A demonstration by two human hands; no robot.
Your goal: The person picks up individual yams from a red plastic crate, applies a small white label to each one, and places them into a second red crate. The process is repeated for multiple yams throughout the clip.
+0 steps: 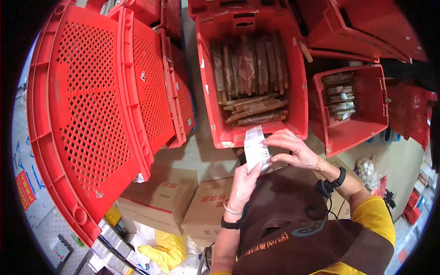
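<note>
A white strip of printed labels [255, 149] is pinched at its lower end between the thumb and fingers of my left hand [243, 183]. My right hand [295, 151] reaches in from the right, its fingers stretched out and the thumb apart from them. Its fingertips meet the strip's right edge. Just beyond the strip stands a red plastic crate [300, 107], with long, thin brown items in clear wrapping [247, 64] lined up inside. Several more of these lie crosswise at the crate's near end.
Large red perforated crates [91, 91] are stacked at the left. To the right, a smaller red crate [357, 133] holds several wrapped, labelled packs [341, 103]. Cardboard boxes [156, 195] stand at the lower left, near a yellow bag [165, 252]. More red crates [339, 32] fill the far right.
</note>
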